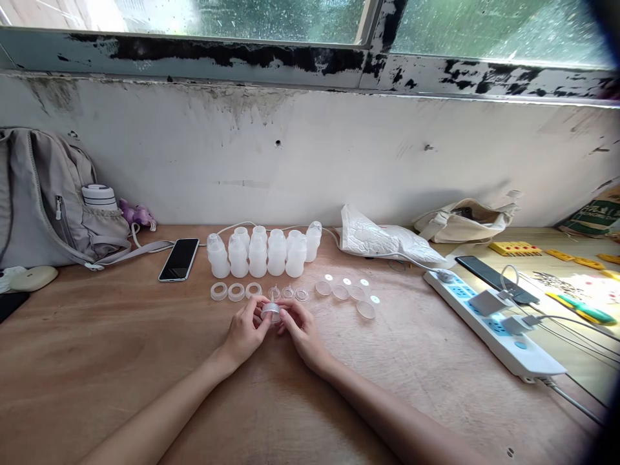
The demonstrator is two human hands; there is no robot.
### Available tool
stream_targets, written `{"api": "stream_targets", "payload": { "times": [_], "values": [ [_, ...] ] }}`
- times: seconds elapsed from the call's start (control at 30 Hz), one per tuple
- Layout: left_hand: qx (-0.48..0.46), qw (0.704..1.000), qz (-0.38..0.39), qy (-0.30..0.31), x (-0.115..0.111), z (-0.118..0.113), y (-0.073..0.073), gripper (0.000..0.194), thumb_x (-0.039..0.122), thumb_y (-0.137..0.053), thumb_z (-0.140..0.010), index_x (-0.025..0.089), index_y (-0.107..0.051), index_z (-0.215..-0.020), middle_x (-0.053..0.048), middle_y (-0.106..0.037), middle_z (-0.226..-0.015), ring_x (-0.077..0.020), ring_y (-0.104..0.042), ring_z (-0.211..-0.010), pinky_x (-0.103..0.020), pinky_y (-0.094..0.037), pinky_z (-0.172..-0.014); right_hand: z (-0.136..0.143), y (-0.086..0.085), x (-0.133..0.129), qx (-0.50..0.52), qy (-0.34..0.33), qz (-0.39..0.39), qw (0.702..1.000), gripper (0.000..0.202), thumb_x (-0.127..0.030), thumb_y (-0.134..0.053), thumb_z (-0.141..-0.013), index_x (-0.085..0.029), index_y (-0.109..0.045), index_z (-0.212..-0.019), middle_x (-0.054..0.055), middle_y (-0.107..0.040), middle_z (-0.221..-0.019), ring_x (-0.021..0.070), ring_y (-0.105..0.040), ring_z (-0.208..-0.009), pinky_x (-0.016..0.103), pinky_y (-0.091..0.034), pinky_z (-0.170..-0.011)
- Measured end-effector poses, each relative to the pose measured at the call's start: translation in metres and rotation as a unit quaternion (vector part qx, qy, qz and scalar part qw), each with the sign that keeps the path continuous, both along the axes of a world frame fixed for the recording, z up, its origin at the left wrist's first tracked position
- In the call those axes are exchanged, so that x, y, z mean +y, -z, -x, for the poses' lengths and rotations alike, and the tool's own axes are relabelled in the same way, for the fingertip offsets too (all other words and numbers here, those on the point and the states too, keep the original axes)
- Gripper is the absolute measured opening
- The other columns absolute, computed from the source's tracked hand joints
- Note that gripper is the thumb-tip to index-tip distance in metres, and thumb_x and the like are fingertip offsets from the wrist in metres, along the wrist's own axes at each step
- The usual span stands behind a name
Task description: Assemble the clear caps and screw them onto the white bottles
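Note:
Between my left hand (245, 334) and my right hand (303, 332), a baby bottle collar ring (272, 311) is gripped by the fingertips, with a clear teat (274, 294) apparently rising from it. Both hands are closed around its sides, low over the table. Just beyond lie white collar rings (236, 292) in a row on the left, and clear silicone teats (301, 294) straight ahead. To the right are several clear round discs (340, 292), with small white discs (364, 282) beside them. White translucent baby bottles (258, 258) stand in a cluster behind the rings.
A phone (179, 260) lies left of the bottles, near a grey backpack (43, 200). White plastic packaging (382, 239) and a cream bag (465, 218) lie along the wall. At the right, a power strip (494, 326) with plugged chargers and cables runs beside a dark phone (494, 278).

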State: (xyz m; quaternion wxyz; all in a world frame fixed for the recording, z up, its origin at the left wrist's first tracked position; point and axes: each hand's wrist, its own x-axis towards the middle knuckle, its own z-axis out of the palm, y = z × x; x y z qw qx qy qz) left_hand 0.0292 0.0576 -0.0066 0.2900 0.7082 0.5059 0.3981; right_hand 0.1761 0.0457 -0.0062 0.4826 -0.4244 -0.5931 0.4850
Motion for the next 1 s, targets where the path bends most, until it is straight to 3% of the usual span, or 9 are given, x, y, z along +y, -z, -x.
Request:
{"api": "stream_targets", "payload": {
  "times": [0.13, 0.3, 0.57, 0.7, 0.87, 1.0],
  "values": [
    [-0.048, 0.999, 0.014, -0.006, 0.005, 0.003, 0.005, 0.023, 0.012, -0.049, -0.07, 0.019, -0.047, -0.092, -0.003, -0.058, -0.09, -0.014, -0.058, -0.077, -0.025, -0.048, -0.066, 0.002, 0.002, 0.001, 0.02, -0.018, -0.002, 1.0, 0.034, -0.03, -0.056, -0.077, -0.022, -0.045, -0.108, 0.004, -0.055, -0.093, 0.0137, -0.057, -0.072, 0.027, -0.051, -0.06],
    [-0.055, 0.998, 0.031, 0.03, 0.007, 0.003, 0.005, 0.02, 0.01, -0.046, -0.071, 0.019, -0.051, -0.088, -0.002, -0.058, -0.087, -0.0138, -0.057, -0.078, -0.024, -0.048, -0.067, 0.002, 0.008, 0.006, 0.098, -0.007, 0.049, 0.994, 0.04, -0.033, -0.054, -0.077, -0.024, -0.038, -0.113, 0.002, -0.056, -0.083, 0.0136, -0.057, -0.066, 0.027, -0.052, -0.054],
    [-0.054, 0.997, 0.027, 0.057, 0.007, 0.003, 0.004, 0.022, 0.008, -0.044, -0.072, 0.018, -0.053, -0.088, -0.003, -0.058, -0.086, -0.0138, -0.055, -0.079, -0.023, -0.046, -0.066, 0.001, 0.01, 0.008, 0.078, -0.003, 0.054, 0.996, 0.022, -0.04, -0.052, -0.078, -0.019, -0.052, -0.083, 0.0, -0.056, -0.069, 0.0113, -0.055, -0.054, 0.026, -0.049, -0.051],
    [-0.088, 0.993, 0.041, 0.067, 0.009, 0.003, 0.004, 0.016, 0.012, -0.046, -0.073, 0.017, -0.054, -0.087, -0.003, -0.059, -0.085, -0.0134, -0.056, -0.077, -0.023, -0.046, -0.067, 0.0, 0.007, 0.005, 0.033, 0.019, 0.027, 0.999, 0.023, -0.039, -0.052, -0.078, -0.02, -0.052, -0.091, 0.0, -0.056, -0.072, 0.0115, -0.054, -0.054, 0.024, -0.046, -0.047],
    [-0.176, 0.98, 0.089, 0.04, 0.015, 0.003, 0.009, 0.013, 0.026, -0.053, -0.074, 0.016, -0.051, -0.081, 0.0, -0.057, -0.075, -0.0118, -0.056, -0.067, -0.021, -0.045, -0.057, -0.01, -0.011, 0.016, -0.052, 0.096, -0.068, 0.992, 0.021, -0.034, -0.05, -0.08, -0.02, -0.05, -0.096, 0.002, -0.054, -0.077, 0.0116, -0.052, -0.057, 0.023, -0.043, -0.047],
    [-0.257, 0.957, 0.13, 0.039, 0.019, 0.004, 0.013, 0.022, 0.031, -0.059, -0.069, 0.016, -0.05, -0.082, 0.001, -0.054, -0.073, -0.0112, -0.055, -0.062, -0.019, -0.044, -0.049, -0.017, -0.049, 0.048, -0.125, 0.137, -0.143, 0.972, 0.019, -0.031, -0.047, -0.081, -0.019, -0.051, -0.096, 0.003, -0.055, -0.076, 0.0129, -0.053, -0.061, 0.025, -0.043, -0.053]
  ]
}}
